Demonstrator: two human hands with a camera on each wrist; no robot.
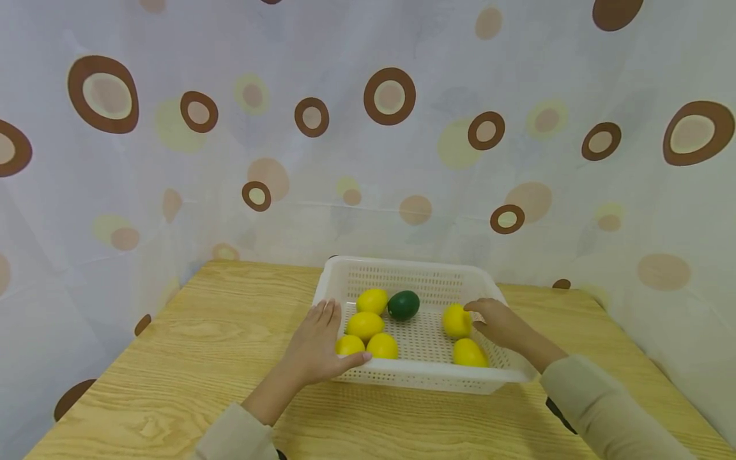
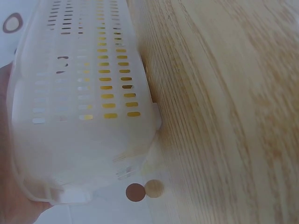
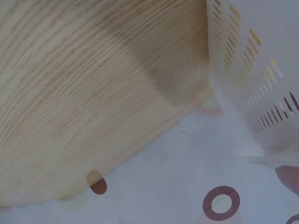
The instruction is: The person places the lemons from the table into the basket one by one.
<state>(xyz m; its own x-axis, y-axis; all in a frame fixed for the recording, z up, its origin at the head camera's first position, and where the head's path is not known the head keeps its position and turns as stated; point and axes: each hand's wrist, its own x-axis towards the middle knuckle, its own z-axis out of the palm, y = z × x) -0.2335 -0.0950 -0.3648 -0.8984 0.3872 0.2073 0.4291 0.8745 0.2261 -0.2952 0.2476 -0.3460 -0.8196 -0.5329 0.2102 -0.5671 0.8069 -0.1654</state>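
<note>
A white perforated plastic basket (image 1: 414, 374) holds several yellow lemons and a dark green, avocado-like fruit (image 1: 404, 305). My left hand (image 1: 316, 345) rests over its front left corner, fingers straight along the left rim and thumb on the front rim. In the left wrist view, part of that hand (image 2: 14, 196) lies along the basket's rim. Inside the right half, the fingertips of my right hand (image 1: 503, 324) are right at the side of a lemon (image 1: 456, 321). Another lemon (image 1: 469, 352) lies just in front of it. The right wrist view does not show the hand.
In the basket's left part sit a back lemon (image 1: 372, 301), a middle lemon (image 1: 365, 326) and two front ones. The basket stands on a wood-grain table (image 1: 190, 358). A white curtain (image 1: 345, 147) with brown and beige circles hangs behind the table and along its sides.
</note>
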